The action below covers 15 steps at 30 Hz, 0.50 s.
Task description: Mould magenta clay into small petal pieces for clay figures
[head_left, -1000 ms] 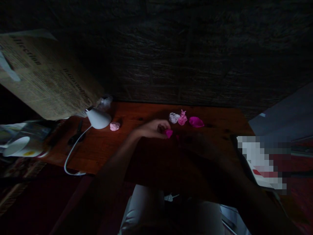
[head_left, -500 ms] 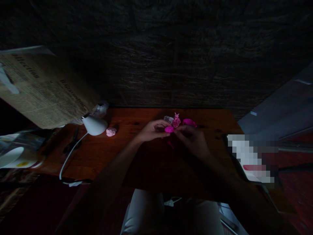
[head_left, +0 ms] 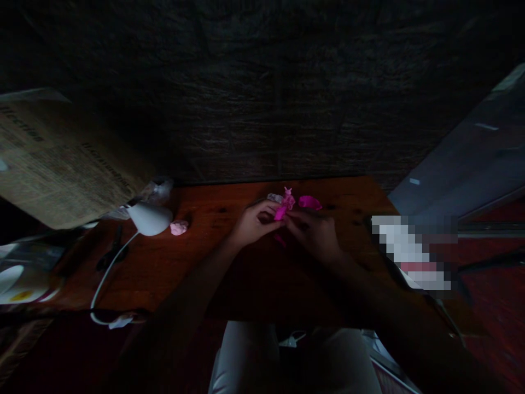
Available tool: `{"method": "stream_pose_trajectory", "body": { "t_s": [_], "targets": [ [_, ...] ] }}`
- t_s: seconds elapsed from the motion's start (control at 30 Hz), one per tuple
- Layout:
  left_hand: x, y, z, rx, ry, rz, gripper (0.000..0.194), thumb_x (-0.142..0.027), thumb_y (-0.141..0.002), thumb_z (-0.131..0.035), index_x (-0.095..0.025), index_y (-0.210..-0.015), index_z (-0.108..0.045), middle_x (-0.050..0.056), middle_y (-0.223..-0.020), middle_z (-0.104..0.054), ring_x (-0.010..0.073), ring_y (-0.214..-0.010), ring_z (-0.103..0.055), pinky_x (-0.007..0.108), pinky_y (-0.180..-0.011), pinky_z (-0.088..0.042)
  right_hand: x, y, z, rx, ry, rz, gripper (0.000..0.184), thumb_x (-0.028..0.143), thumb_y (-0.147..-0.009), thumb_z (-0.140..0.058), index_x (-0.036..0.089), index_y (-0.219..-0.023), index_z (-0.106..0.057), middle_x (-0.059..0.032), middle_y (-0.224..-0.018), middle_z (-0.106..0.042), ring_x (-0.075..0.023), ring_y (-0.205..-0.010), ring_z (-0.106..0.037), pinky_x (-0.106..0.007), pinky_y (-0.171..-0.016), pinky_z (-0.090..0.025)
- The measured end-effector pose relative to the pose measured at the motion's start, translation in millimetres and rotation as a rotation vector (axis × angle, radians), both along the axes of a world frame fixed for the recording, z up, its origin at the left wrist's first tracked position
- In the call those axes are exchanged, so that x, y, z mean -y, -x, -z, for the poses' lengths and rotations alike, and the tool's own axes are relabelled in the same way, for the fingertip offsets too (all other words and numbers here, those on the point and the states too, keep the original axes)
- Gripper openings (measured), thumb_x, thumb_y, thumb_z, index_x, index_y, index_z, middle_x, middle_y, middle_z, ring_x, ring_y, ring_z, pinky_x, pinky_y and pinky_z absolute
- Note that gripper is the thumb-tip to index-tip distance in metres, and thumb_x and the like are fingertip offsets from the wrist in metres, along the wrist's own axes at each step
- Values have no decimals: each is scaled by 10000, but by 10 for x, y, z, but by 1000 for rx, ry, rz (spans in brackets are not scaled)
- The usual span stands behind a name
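Note:
My left hand and my right hand meet over the wooden table, closed in a pinch on a small bright magenta piece that looks like modelling clay. Just behind it stands a light pink figure with two ear-like tips. A wider magenta piece lies behind my right hand, and a whitish crumpled thing is partly hidden behind my left. Below the fingers a dim magenta scrap rests on the tabletop. Dim light blurs the fingertips.
To the left, a pale pink lump sits beside a white cone-shaped device with a cable. Dark scissors and a printed brown paper bag are farther left. A pixelated object lies at the right edge. A dark wall rises behind.
The magenta piece between my fingers has turned from a wide oval to a narrower, tilted shape. The whole view has shifted slightly, so the table things appear farther left.

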<state>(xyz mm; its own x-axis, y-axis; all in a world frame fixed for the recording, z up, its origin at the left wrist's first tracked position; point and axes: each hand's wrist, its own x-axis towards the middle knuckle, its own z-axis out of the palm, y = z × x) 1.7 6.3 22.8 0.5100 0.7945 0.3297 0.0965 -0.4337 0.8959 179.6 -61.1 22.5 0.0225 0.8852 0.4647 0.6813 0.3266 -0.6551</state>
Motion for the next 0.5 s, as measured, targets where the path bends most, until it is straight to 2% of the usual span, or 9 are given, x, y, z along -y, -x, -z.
{"method": "stream_pose_trajectory", "body": {
  "t_s": [0.13,0.2,0.33,0.5],
  "targets": [
    [17,-20,24,16,-24,-12,280,-253,-709,-816,-162,-941,-689,46,-887,-725,128,-771,-666,254,-739,-548,-28,5,10,-68,-1,43,178,255,-817,-639,249,-900,-795,-62,-885,-788,-216,-739,-698,-343,-736,-520],
    [-6,-31,61,58,3,4,299,-256,-703,-823,-159,-951,-686,43,-878,-728,133,-784,-672,256,-748,-541,-61,-11,17,-216,28,26,169,278,-779,-654,238,-870,-791,-49,-830,-774,-202,-693,-678,-332,-688,-516],
    [-105,-33,115,221,101,59,346,-247,-668,-851,-152,-956,-685,45,-949,-739,134,-845,-688,276,-825,-536,-137,-87,20,-613,217,-48,230,393,-740,-668,192,-797,-764,-13,-657,-693,-135,-517,-547,-270,-502,-426],
    [-150,-36,124,318,184,99,463,-205,-636,-871,-157,-1054,-679,58,-997,-754,161,-928,-704,297,-883,-534,-175,-154,11,-782,219,-116,254,389,-660,-772,187,-814,-765,-8,-703,-699,-99,-532,-503,-249,-514,-397]
  ]
}}
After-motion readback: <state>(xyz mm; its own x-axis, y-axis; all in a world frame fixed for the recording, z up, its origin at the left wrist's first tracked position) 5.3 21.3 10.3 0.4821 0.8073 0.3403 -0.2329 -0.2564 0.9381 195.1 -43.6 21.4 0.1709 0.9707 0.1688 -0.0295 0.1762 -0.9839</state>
